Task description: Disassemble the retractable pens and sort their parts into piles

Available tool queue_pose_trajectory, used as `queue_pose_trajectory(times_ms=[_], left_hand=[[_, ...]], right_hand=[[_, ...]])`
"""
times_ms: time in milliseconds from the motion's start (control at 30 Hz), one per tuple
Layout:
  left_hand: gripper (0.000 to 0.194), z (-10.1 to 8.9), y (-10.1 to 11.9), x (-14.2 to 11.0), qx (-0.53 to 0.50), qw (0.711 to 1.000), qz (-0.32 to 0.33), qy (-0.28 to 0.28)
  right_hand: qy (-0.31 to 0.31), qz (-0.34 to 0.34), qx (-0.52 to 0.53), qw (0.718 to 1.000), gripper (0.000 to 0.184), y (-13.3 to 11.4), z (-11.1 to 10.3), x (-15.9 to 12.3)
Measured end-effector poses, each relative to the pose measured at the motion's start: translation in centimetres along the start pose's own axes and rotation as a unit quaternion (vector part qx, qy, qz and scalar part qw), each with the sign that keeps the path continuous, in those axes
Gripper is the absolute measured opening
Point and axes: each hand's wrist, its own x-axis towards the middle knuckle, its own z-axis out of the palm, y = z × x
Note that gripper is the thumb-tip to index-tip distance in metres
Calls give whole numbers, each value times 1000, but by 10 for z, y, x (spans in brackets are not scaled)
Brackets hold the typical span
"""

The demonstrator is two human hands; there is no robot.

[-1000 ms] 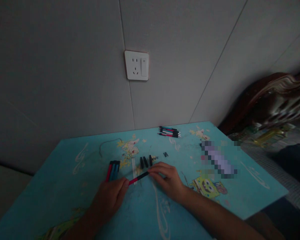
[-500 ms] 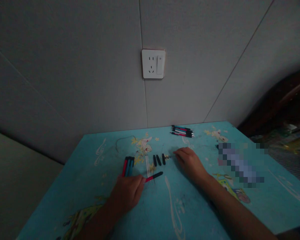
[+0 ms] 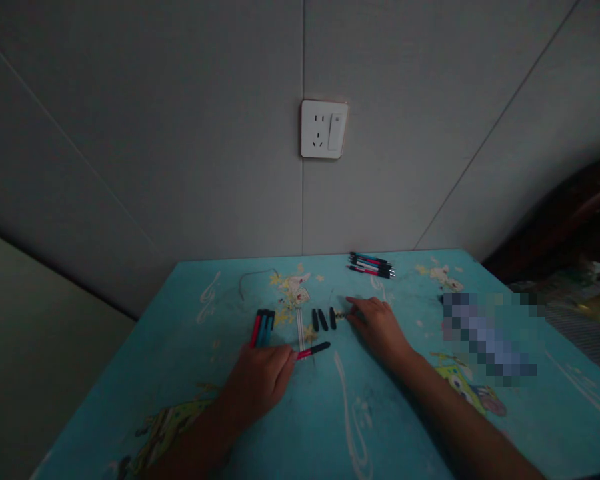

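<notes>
My left hand (image 3: 266,375) is closed on a pen barrel (image 3: 305,355), red with a black grip at its far end, pointing right. Under and behind that hand lie red and blue pen barrels (image 3: 263,327) with black ends, side by side. Thin white refills (image 3: 300,327) lie just beyond the held barrel. Three black rubber grips (image 3: 323,320) rest right of the refills. My right hand (image 3: 379,328) is low over the table beside small pen parts (image 3: 343,315), its index finger and thumb apart. Its fingertips may touch a tiny piece; this is too small to tell.
Several pens (image 3: 371,265) lie in a stack near the wall. A blurred-out lilac object (image 3: 485,337) is on the right of the blue cartoon-printed table (image 3: 300,427). A socket plate (image 3: 324,129) is on the wall, and a thin dark strand (image 3: 255,272) lies at the back left.
My right hand has left the black end of the held pen barrel and moved right and away to the small parts. The left hand keeps the barrel. The view has turned left.
</notes>
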Motion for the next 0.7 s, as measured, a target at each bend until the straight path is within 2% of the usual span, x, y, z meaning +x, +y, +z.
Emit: queue_pose_trajectory(times_ms=[200,300,400,467,567,700], left_hand=[[30,-4,3,2,-1,1000,-13,-14],[31,-5,4,3,-10,1000,-19,-18],[30,-7,6,5,-22,999,-33,-14],[28,-8,8,7,-26,999,-32,-10],[27,-11,10,8,-25,1000,8,1],[29,-14,11,7,-2,997,73,30]], right_hand=[[-3,-5,4,1000,36,2,1,1],[17,-17,6,1000,36,0,-4,-2],[56,-68,48,995,30,-14,-14,-12],[59,-115,101,986,26,-29,-19,-21],[20,-161,153,975,25,-51,-19,-30],[-60,-165,185,967,19,-64,-8,-36]])
